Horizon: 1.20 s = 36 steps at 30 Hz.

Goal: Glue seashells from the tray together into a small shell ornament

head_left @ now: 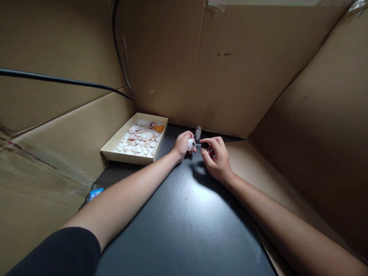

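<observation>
My left hand [183,145] is closed around a small white seashell [191,144] with dark markings on its right side. From the right, my right hand [217,156] pinches the black cap of a small brush applicator [204,145]. Its thin stem points left and meets the shell's edge; whether the tip touches the surface is too small to tell. Just behind the hands, a small clear glass bottle [198,132] stands upright without a cap, with something whitish inside.
A cream tray [129,157] to the left holds several shells, mostly white, one orange. Cardboard walls [184,69] enclose the dark table [172,222]. A black cable [57,78] runs along the left wall. A blue packet [96,193] lies at the table's left edge.
</observation>
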Available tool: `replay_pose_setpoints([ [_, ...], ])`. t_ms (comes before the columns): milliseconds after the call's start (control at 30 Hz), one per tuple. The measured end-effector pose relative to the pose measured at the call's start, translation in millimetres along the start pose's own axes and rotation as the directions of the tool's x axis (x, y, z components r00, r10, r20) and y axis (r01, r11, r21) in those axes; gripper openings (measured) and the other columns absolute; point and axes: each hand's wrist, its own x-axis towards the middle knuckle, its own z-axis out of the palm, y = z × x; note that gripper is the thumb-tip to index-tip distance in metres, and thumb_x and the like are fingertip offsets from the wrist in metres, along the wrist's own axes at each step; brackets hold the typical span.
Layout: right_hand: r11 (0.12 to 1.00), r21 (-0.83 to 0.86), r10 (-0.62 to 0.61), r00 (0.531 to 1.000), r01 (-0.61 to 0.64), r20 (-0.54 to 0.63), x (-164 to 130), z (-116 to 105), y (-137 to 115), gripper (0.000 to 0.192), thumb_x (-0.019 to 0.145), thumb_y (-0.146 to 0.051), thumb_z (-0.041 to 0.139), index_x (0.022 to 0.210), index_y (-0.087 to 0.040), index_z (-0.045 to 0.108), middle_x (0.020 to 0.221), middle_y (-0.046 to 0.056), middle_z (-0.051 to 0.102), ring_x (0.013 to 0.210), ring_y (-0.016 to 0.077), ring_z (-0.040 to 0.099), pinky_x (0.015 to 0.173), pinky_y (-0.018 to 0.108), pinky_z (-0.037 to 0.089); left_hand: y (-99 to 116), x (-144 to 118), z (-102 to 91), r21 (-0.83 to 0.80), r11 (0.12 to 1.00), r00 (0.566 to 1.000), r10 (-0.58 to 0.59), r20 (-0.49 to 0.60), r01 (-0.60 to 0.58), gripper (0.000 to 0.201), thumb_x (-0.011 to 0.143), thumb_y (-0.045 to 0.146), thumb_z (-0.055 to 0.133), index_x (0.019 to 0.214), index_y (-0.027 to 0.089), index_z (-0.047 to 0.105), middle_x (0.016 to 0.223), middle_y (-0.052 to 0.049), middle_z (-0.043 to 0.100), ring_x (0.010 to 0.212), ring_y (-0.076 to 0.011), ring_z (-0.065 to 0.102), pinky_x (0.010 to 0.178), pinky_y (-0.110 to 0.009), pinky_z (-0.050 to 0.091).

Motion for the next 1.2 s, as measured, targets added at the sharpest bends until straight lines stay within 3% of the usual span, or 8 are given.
replay_pose_setpoints([
  [500, 1.000, -0.010, -0.006, 0.999, 0.005, -0.037, 0.0, -0.4, 0.0, 0.021, 0.085, -0.023, 0.053, 0.106, -0.022, 0.060, 0.093, 0.004, 0.047, 0.070, 0.0115, 0.049, 0.064, 0.027, 0.049, -0.4, 0.0, -0.1, 0.015, 1.000, 1.000, -0.015, 0.006, 0.015, 0.009, 0.073, 0.021, 0.043, 0.065, 0.017, 0.042, 0.050, 0.003, 0.048, 0.035, -0.0117, 0.053, 0.032, -0.017, 0.025],
  [1200, 0.999, 0.016, -0.044, 0.999, 0.044, 0.014, -1.1, 0.1, -1.5, 0.021, 0.080, -0.017, 0.055, 0.101, -0.021, 0.061, 0.087, 0.002, 0.047, 0.064, 0.0095, 0.048, 0.061, 0.025, 0.045, -1.2, 0.8, -1.0, 0.025, 1.000, 1.000, -0.006, 0.010, 0.006, 0.008, 0.071, 0.019, 0.041, 0.063, 0.017, 0.043, 0.048, 0.003, 0.047, 0.034, -0.0123, 0.052, 0.030, -0.017, 0.025],
])
